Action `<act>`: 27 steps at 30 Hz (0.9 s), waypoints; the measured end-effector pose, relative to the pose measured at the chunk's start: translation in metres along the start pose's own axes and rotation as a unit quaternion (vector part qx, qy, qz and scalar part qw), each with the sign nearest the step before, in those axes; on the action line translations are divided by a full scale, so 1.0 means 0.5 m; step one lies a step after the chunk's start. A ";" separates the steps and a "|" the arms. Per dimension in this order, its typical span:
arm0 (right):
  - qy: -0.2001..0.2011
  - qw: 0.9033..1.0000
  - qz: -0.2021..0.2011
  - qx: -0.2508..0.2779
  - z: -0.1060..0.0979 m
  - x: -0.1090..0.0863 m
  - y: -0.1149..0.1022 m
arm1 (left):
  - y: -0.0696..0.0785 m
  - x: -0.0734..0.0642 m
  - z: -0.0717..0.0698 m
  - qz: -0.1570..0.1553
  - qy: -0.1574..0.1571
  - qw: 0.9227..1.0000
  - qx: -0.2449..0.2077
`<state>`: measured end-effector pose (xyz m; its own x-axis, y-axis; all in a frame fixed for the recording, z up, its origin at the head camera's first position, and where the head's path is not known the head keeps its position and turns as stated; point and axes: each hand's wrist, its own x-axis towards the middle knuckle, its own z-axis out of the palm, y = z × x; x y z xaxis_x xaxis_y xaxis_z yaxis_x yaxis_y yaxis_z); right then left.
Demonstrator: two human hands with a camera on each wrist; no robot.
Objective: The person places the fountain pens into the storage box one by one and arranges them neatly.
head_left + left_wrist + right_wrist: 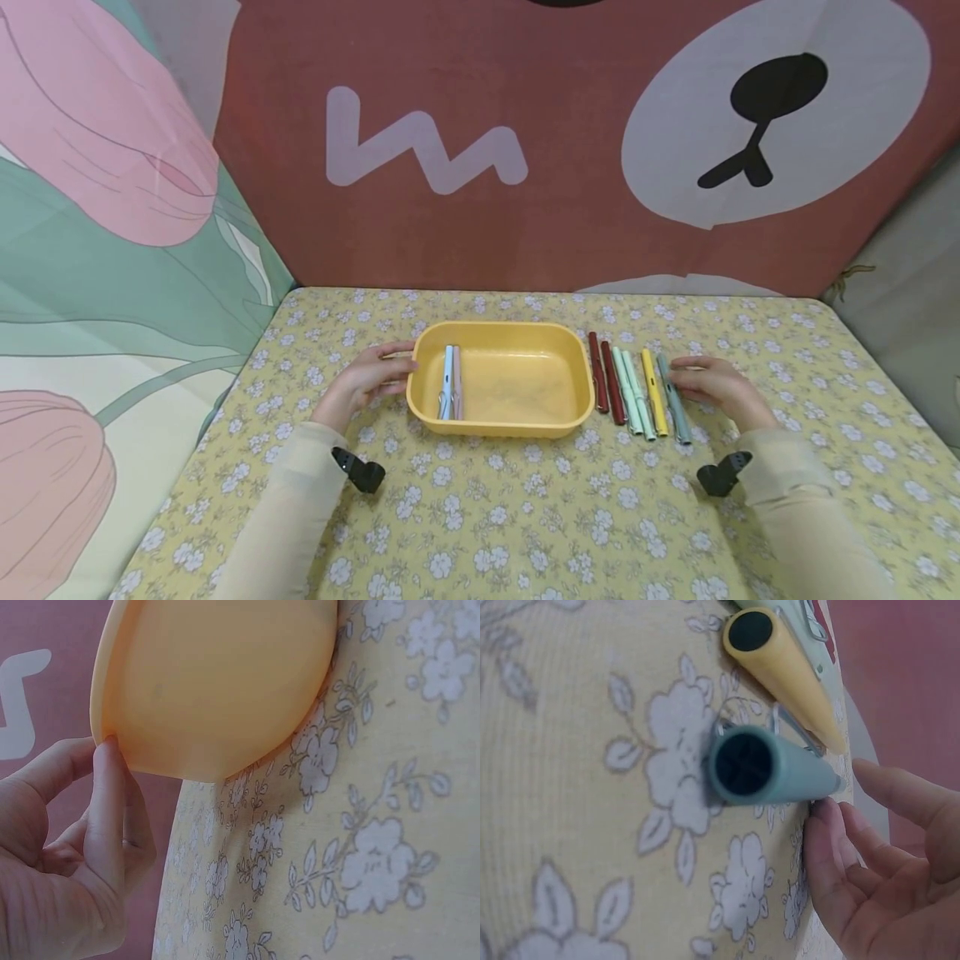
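Head view: grey-green pen point(674, 398) touches right hand point(716, 386).

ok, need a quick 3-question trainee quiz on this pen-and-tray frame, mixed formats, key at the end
1. True or false: the yellow tray holds two pens.
2. Multiple choice: which pen in the row on the table lies nearest the right hand? A) dark red pen B) yellow pen C) grey-green pen
3. Short answer: what does the left hand touch?

Key:
1. True: a light blue pen and a pink pen lie side by side at the tray's left end.
2. C: the grey-green pen is the outermost of the row, with the fingertips right beside it.
3. The left end of the tray, fingers against its rim.
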<state>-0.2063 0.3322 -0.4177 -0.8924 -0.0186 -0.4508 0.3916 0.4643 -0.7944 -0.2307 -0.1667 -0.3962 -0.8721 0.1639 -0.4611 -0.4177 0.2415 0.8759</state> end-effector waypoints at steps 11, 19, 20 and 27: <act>0.012 0.998 0.008 -0.054 0.008 0.000 -0.011 | -0.001 -0.001 -0.001 0.004 -0.004 1.000 -0.002; 0.017 0.996 0.013 -0.088 0.013 0.002 -0.017 | 0.001 -0.002 0.001 0.000 -0.001 1.000 -0.003; 0.018 0.995 0.015 -0.092 0.013 0.002 -0.018 | 0.001 -0.002 0.001 0.000 -0.001 1.000 -0.003; 0.033 0.994 0.028 -0.097 0.015 0.008 -0.022 | 0.000 0.001 0.000 0.000 -0.001 1.000 -0.003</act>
<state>-0.2127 0.3204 -0.4138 -0.8859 0.0678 -0.4589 0.3963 0.6249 -0.6727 -0.2311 -0.1667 -0.3962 -0.8715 0.1660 -0.4614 -0.4193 0.2357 0.8767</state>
